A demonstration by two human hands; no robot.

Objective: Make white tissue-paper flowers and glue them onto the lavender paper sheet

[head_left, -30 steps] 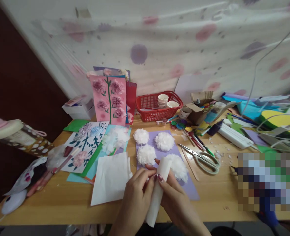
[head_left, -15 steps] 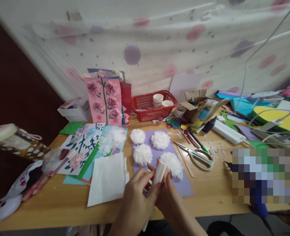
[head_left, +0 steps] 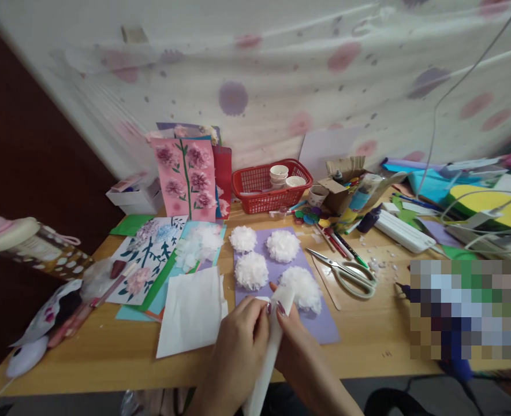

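A long folded strip of white tissue paper [head_left: 267, 361] runs between my hands down toward the table's front edge. My left hand [head_left: 238, 349] grips it from the left, fingers curled and thumb at its upper part. On the other side my right hand [head_left: 301, 346] pinches the upper end, its thumb lying on the paper. Just beyond lies a purple sheet [head_left: 327, 332] with white paper pompoms on it; the nearest pompom [head_left: 305, 292] is close behind my right hand. A stack of white tissue sheets [head_left: 190, 315] rests left of my left hand.
Scissors [head_left: 353, 277] lie right of the purple sheet, beside a wooden stick [head_left: 329, 292]. A blue glue gun [head_left: 457, 352] is at the right edge, partly pixelated. Behind stand a red basket [head_left: 261, 202] with paper cups and a pink flower card [head_left: 164, 196]. A bottle [head_left: 43, 245] is at left.
The white strip now shows more of its length, running down to the bottom edge. My right thumb has come over onto its top end, and both hands have drawn together there.
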